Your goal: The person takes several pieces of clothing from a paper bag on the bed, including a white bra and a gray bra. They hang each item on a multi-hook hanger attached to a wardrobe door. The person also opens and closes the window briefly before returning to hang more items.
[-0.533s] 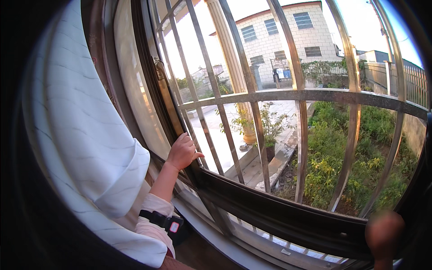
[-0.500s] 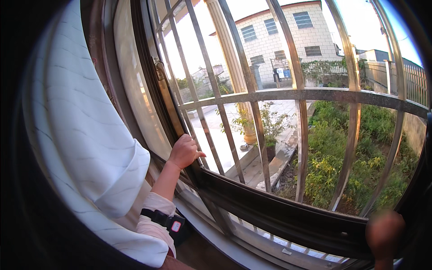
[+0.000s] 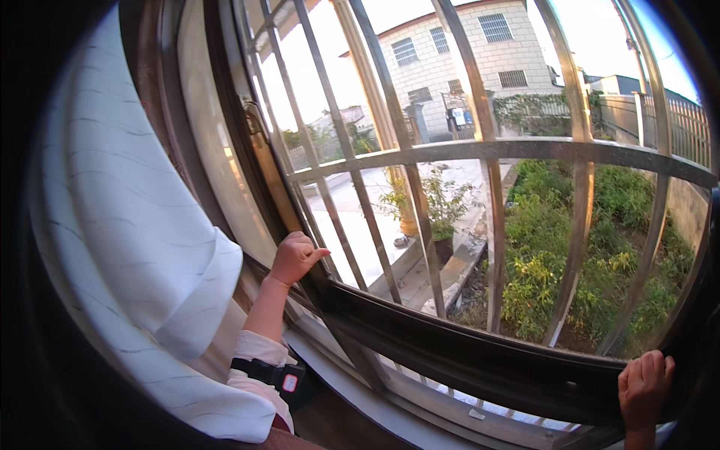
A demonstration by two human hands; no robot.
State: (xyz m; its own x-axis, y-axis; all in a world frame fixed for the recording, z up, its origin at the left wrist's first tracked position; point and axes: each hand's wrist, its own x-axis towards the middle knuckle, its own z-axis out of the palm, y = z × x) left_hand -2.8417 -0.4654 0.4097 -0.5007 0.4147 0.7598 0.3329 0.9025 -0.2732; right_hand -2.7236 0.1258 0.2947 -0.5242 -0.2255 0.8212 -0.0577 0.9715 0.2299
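A dark-framed window sash (image 3: 465,351) stands in front of me, tilted in the picture. My left hand (image 3: 294,259) grips its left upright near the lower corner, fingers curled round the edge and thumb stretched toward the glass. At the lower right corner, my right hand (image 3: 645,386) is closed with bent fingers against the dark frame; its palm side is hidden. Higher on the left upright sits a metal latch (image 3: 255,120), which neither hand touches. A black strap (image 3: 259,369) with a small box circles my left forearm.
A white curtain (image 3: 150,225) hangs close by my left arm. Below the sash runs the light window track (image 3: 450,405). Metal security bars (image 3: 489,225) stand beyond the glass. Outside are green shrubs (image 3: 547,262), a potted plant (image 3: 439,217) and a pale building (image 3: 457,67).
The view has shifted slightly, so the bars and yard sit a little farther left. My right hand was blurred and now shows clearly against the frame. My left hand keeps its hold.
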